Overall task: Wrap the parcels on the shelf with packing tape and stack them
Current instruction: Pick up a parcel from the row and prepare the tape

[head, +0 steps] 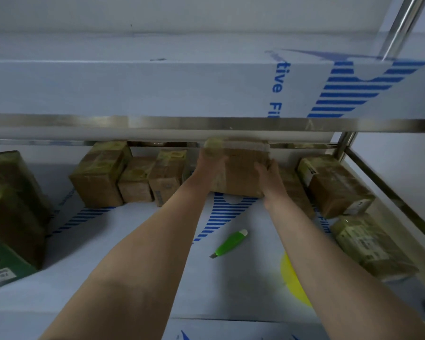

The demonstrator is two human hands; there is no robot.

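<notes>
Head view: both hands grip a taped cardboard parcel at the back of the lower shelf.

The left hand (210, 159) and right hand (268, 174) clasp opposite sides of the held parcel (238, 168), fingers closed round its edges; whether its base touches the shelf (145, 241) cannot be told. Other taped parcels (101, 173) stand in a row to its left and lie at the right (336, 185). A green utility knife (230, 242) lies on the shelf between the forearms; a yellow tape roll (292, 283) shows beside the right forearm.
</notes>
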